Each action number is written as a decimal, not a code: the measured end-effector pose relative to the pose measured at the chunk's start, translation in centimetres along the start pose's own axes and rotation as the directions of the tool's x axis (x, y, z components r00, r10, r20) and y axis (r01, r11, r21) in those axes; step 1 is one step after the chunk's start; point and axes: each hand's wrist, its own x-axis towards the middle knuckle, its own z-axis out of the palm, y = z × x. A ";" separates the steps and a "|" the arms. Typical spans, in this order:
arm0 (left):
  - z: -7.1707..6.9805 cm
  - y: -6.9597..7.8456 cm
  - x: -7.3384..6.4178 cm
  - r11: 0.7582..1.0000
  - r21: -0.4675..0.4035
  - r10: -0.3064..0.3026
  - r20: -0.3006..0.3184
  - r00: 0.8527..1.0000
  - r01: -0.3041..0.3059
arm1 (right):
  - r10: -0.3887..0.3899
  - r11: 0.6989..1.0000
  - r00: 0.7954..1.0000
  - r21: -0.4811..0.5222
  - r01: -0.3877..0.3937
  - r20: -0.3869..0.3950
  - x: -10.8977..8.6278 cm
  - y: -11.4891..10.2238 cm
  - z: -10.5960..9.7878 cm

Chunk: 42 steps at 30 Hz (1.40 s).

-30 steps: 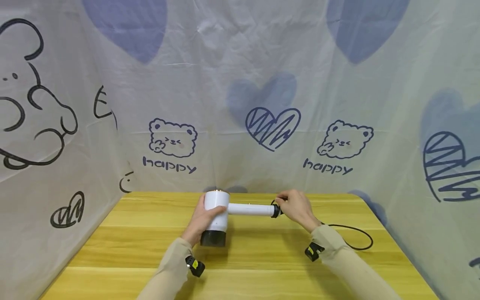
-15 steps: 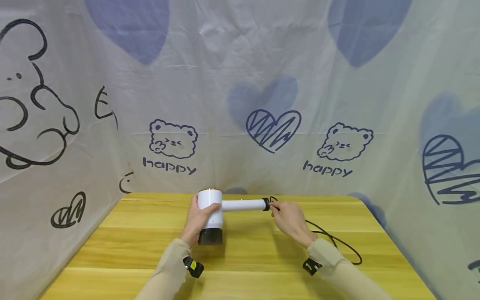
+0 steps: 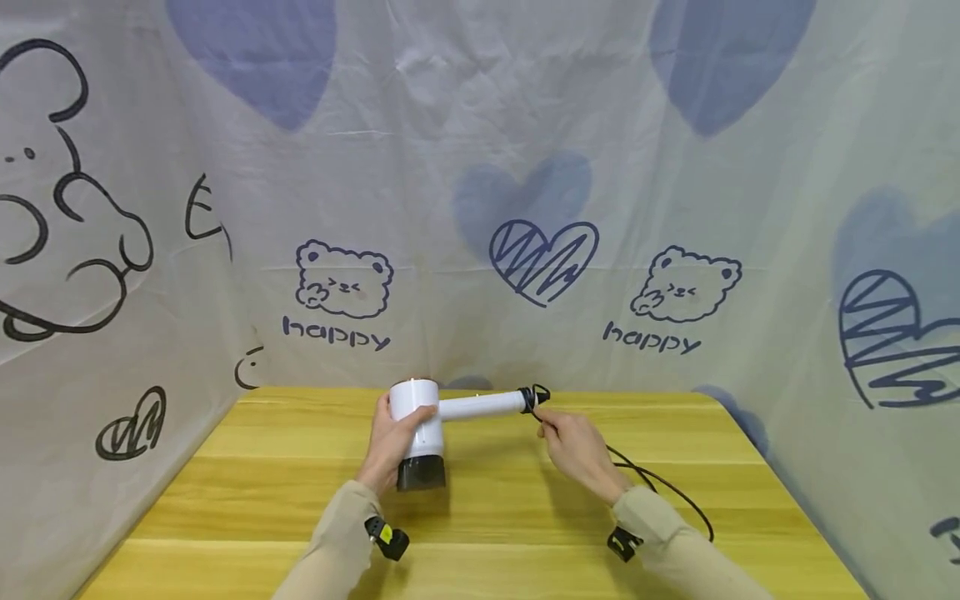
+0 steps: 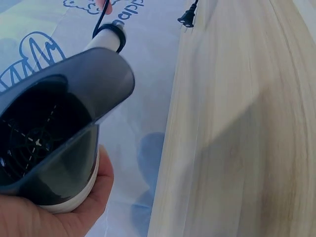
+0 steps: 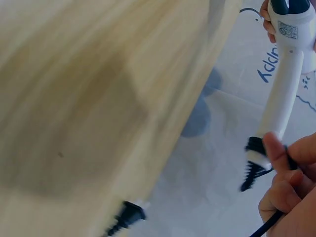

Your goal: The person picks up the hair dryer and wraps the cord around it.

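My left hand [image 3: 386, 446] grips the white body of a hair dryer [image 3: 426, 437], thumb across its front. Its dark nozzle [image 3: 422, 473] points down, and the open mouth shows in the left wrist view. The white handle [image 3: 480, 407] extends right, tilted slightly up. Black cord is looped round the handle's end, beside the black strain relief [image 5: 251, 174]. My right hand [image 3: 581, 454] pinches the black cord [image 3: 675, 492] just off that end. In the left wrist view, the cord's two-pin plug [image 4: 186, 19] is visible.
A yellow wood-grain table [image 3: 525, 533] lies below both hands. Behind it and at the sides hangs a pale printed cloth [image 3: 450, 333] with hearts and bears. The slack cord trails past the right forearm [image 3: 690, 542].
The hair dryer has shifted slightly left and its handle end has risen. My right hand has drawn left and down, off the handle's end, with the cord between its fingers.
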 end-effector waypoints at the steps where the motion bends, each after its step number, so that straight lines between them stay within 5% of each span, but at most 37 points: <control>1: 0.0 -0.1 0.1 1.000 -0.004 0.003 -0.009 1.000 -0.003 | 0.016 1.000 1.000 0.027 -0.016 0.004 -0.1 0.1 0.0; 10: 0.3 -0.5 0.3 0.999 -0.049 -0.025 -0.021 0.999 0.023 | 0.026 0.973 0.999 0.228 -0.032 0.028 -0.3 1.6 0.2; 16: 0.5 -0.5 0.4 0.995 -0.086 -0.054 -0.003 0.999 0.053 | 0.126 0.908 0.981 0.382 -0.174 0.147 -0.3 2.7 0.4; 21: 0.8 -0.3 0.4 0.992 -0.110 -0.056 0.014 0.998 0.057 | 0.173 0.886 0.968 0.402 -0.233 0.181 -0.3 3.2 0.6; 30: 0.8 -0.4 0.2 0.994 -0.087 -0.061 0.082 0.995 0.068 | 0.396 0.760 0.878 0.440 -0.478 0.271 0.6 3.6 0.6; 38: 0.3 -0.8 0.2 0.993 -0.085 -0.064 0.166 0.984 0.079 | 0.451 0.772 0.853 0.365 -0.520 0.263 0.9 5.1 0.6; 42: 0.0 -0.9 0.1 0.993 -0.086 -0.059 0.209 0.976 0.079 | 0.430 0.786 0.860 0.355 -0.506 0.275 1.3 5.7 0.4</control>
